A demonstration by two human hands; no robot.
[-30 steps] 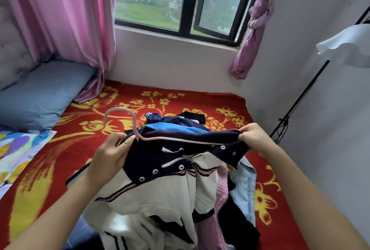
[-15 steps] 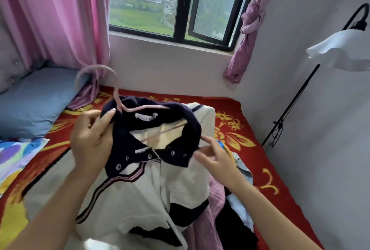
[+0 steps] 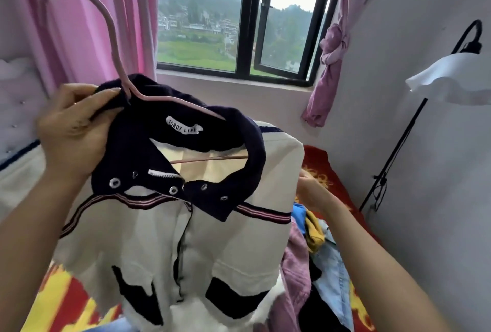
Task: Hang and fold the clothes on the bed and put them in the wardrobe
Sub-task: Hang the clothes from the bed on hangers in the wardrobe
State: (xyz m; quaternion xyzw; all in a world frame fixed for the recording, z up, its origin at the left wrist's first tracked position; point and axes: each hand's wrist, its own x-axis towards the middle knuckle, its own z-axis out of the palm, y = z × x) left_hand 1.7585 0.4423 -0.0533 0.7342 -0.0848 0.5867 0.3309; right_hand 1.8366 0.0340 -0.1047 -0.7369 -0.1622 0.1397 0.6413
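Observation:
A cream jacket (image 3: 148, 246) with a dark navy collar, snap buttons and striped trim hangs on a pink hanger (image 3: 111, 28), lifted in front of me. My left hand (image 3: 71, 129) grips the collar and the hanger's neck at the left shoulder. My right hand (image 3: 313, 193) sits at the jacket's right shoulder edge, mostly hidden behind the cloth, so its grip does not show. A pile of clothes (image 3: 318, 257) in pink, blue, yellow, denim and black lies on the bed to the lower right.
The bed has a red cover with yellow flowers (image 3: 334, 188). Pink curtains (image 3: 87, 26) hang left, a window (image 3: 239, 26) is ahead. A black floor lamp with a white shade (image 3: 451, 79) stands by the right wall. A tufted headboard (image 3: 16, 97) is at left.
The jacket on its hanger has been raised higher and closer to me. My right hand has moved from the collar front to the right shoulder edge. The view has tilted upward.

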